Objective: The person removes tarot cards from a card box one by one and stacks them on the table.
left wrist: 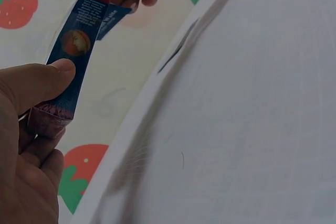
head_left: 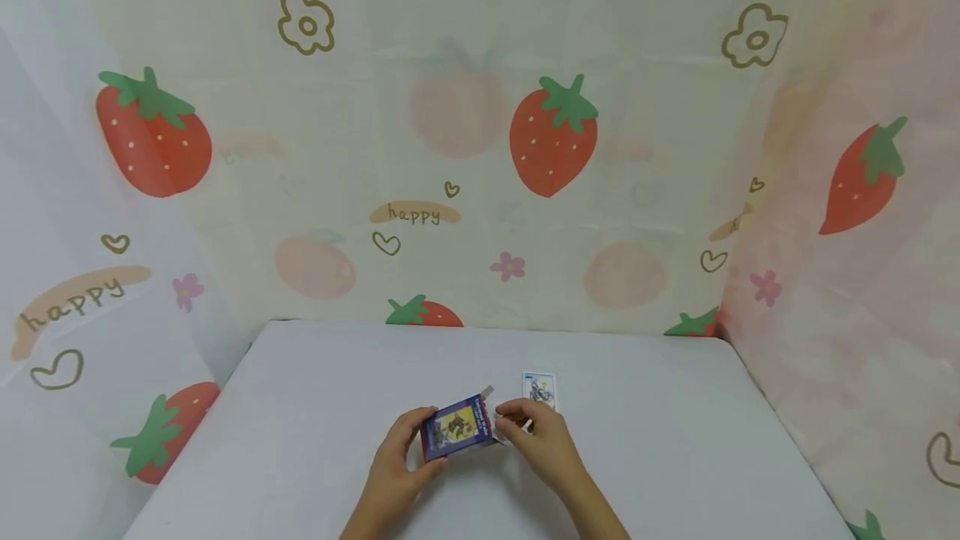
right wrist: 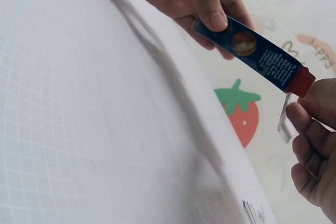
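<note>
A small blue card box with a yellow picture on its face is held just above the white table. My left hand grips its left end, thumb on the narrow side. My right hand pinches the box's right end at the red edge, where a flap sticks up. In the right wrist view the box shows its thin side with a round picture and small print. A single card lies face up on the table just beyond my right hand.
Strawberry-print cloth hangs behind the table and along both sides. The table's far edge meets the cloth. A small card corner lies at the table's edge in the right wrist view.
</note>
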`<move>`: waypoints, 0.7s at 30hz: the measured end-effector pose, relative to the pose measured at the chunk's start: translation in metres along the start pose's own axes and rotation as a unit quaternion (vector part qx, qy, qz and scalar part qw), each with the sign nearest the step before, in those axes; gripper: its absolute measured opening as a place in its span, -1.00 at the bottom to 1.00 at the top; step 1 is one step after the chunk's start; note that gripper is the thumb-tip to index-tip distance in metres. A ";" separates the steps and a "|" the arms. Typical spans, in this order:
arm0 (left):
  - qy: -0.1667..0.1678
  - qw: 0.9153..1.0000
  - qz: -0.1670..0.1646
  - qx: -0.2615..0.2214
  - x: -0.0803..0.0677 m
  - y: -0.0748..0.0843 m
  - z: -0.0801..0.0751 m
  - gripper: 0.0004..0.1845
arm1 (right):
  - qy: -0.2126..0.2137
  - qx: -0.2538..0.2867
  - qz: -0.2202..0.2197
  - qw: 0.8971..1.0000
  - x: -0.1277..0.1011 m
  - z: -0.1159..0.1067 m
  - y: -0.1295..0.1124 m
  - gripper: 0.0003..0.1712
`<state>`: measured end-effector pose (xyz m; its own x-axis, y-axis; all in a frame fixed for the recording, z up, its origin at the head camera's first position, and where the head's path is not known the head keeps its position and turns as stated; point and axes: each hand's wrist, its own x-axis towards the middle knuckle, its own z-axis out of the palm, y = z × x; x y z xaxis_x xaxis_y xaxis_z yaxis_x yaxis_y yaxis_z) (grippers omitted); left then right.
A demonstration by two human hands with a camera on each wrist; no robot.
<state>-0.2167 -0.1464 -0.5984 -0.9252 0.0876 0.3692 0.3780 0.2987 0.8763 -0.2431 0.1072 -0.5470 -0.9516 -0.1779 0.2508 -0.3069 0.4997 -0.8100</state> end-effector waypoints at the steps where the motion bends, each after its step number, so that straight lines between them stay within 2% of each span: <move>1: 0.000 1.000 0.005 -0.001 0.000 0.000 0.000 -0.17 | -0.002 -0.001 0.002 1.000 0.001 0.001 0.000 -0.84; 6: 0.002 1.000 0.023 -0.006 0.000 -0.003 0.000 -0.16 | -0.007 -0.004 0.003 1.000 0.003 0.006 0.001 -0.82; 12: -0.002 0.999 0.036 -0.014 0.000 -0.002 -0.001 -0.16 | -0.014 -0.001 0.029 0.999 0.001 0.008 -0.001 -0.82; 21: -0.012 0.999 0.039 -0.021 -0.001 0.000 -0.001 -0.18 | 0.009 -0.017 0.043 0.999 -0.007 0.001 -0.001 -0.83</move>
<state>-0.2155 -0.1470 -0.5984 -0.8930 0.1322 0.4302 0.4500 0.2494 0.8575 -0.2367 0.1074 -0.5486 -0.9745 -0.1189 0.1905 -0.2245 0.5409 -0.8106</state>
